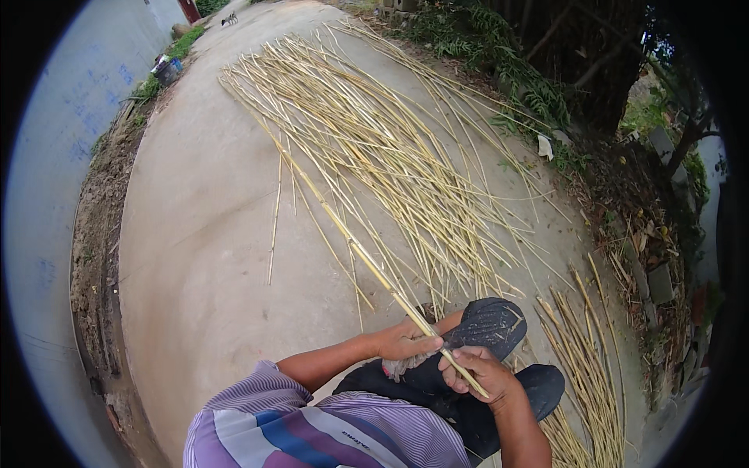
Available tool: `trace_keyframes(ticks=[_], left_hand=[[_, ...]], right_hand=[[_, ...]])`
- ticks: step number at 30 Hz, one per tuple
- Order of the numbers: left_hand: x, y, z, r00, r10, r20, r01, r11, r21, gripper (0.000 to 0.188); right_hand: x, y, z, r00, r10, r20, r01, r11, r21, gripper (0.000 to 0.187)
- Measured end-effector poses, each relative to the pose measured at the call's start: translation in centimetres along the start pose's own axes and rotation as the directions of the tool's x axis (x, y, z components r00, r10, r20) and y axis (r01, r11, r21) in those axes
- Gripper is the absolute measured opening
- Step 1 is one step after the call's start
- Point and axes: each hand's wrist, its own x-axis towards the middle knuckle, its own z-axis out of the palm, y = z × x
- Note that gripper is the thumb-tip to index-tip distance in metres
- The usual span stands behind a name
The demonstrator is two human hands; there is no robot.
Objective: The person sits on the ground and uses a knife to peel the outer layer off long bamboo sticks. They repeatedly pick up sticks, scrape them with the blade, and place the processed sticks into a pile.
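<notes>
Purple striped shirt cloth (304, 427) sits closest to my lens, filling the space between 6 and 7 o'clock, with dark trousers (493, 321) bent at the knee around 5. From my remote seat I see both forearms reaching forward over them. At 6 o'clock the left hand (406, 341) is closed around one long yellowish stalk (380, 274), its thumb lying across the top. Towards 5, the right hand (484, 373) is narrowed on the same stalk near its lower end, fingers curled in against it. Something small shows between the two hands, but I cannot make out what it is. That stalk slants from the hands up towards 11 o'clock, where its far end runs in among the others and I lose track of it.

A broad heap of stalks (390, 156) spreads around 12 o'clock on the pale concrete (203, 257), roughly lined up but crossing in many places. I have a second bundle (581, 351) at 4 o'clock, beyond the right knee. Out at 9 stands a blue-grey wall (55, 210), with a dark bucket (166, 72) near its foot at 10. At 2 o'clock I see a tree trunk (612, 86) and, nearer in, a white scrap (545, 147).
</notes>
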Motion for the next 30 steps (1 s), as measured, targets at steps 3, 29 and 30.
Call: trace_keyframes(ticks=[3,29,30], left_hand=[[-1.1,0.1,0.4,0.991,-0.131,-0.018,0.129,0.988,-0.087,0.038],[8.6,9.0,-4.8,0.970,0.012,-0.241,0.018,0.993,0.118,0.038],[9.4,9.8,-4.9,0.985,-0.003,-0.175,0.039,0.978,0.205,0.036]], right_hand=[[1.1,1.7,-0.3,0.999,0.035,-0.034,-0.034,0.998,0.048,0.033],[1.5,-4.6,3.2,0.548,-0.829,-0.107,0.193,0.251,-0.949,0.026],[1.4,-4.2,2.6,0.538,-0.830,-0.147,0.218,0.306,-0.927,0.027]])
